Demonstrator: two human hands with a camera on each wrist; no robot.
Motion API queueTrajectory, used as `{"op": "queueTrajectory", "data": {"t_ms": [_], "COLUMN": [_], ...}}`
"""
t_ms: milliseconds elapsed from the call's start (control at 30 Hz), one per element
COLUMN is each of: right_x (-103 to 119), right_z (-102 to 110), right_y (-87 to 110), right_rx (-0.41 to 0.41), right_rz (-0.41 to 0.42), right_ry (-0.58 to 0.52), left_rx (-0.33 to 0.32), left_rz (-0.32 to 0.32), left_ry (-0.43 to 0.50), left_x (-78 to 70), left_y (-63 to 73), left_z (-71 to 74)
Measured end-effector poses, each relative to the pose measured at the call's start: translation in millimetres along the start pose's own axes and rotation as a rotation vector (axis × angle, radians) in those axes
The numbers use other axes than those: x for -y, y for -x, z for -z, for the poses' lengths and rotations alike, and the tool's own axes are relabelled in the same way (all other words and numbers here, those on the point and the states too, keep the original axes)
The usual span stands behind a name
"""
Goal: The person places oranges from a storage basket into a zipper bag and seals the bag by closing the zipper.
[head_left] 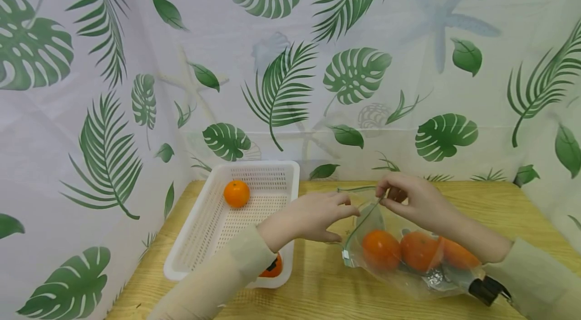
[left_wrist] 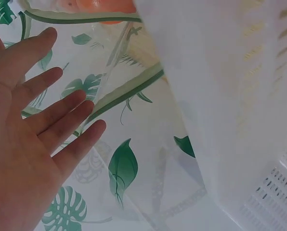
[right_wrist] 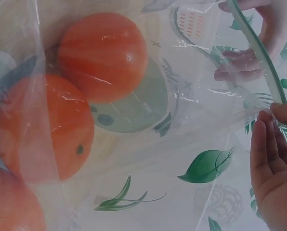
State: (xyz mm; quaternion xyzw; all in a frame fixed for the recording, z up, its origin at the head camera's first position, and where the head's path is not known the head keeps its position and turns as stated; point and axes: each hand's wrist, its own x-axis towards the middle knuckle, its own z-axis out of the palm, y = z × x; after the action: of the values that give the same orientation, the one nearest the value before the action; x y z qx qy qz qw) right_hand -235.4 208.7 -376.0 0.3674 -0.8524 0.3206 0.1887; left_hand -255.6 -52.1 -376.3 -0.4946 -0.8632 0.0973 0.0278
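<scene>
a leaf-patterned cloth (head_left: 290,33) stands behind the wooden table (head_left: 317,279). on the table, a white basket (head_left: 231,224) sits left of the clear bag (head_left: 399,277). the left sleeve (head_left: 218,274) crosses the basket, partly hiding a lower fruit (head_left: 271,273); an upper fruit (head_left: 236,194) lies uncovered. the left hand (head_left: 313,214), fingers loosely spread, holds nothing beside the bag's mouth; the right hand (head_left: 422,204) pinches its edge. three orange fruits (head_left: 419,251) lie inside. small dark print (right_wrist: 170,72) on the bag is too unclear to read.
</scene>
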Motion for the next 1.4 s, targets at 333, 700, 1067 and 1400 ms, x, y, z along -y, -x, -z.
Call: {"op": "queueTrajectory", "data": {"t_ms": [333,700,1067,1400], "right_x": [0.7,1.6,10.1,13.3], "right_z": [2.6,10.5,33.0,60.4], "right_y": [-2.5,-11.1,-25.8,-33.0], "right_rx": [-0.01,-0.051,-0.108,-0.15], "right_rz": [-0.003,0.036,0.081,0.069], "right_ry": [-0.005,0.019,0.116,0.176], "left_rx": [-0.001,0.001,0.013,0.007], "left_rz": [0.034,0.065,0.128,0.203], "left_ry": [0.011,0.034,0.057,0.111], "left_x": [6.4,20.0,38.5,53.0], "left_y": [11.9,25.9,43.0,61.6], "left_z": [5.4,2.8,1.3,-5.8]}}
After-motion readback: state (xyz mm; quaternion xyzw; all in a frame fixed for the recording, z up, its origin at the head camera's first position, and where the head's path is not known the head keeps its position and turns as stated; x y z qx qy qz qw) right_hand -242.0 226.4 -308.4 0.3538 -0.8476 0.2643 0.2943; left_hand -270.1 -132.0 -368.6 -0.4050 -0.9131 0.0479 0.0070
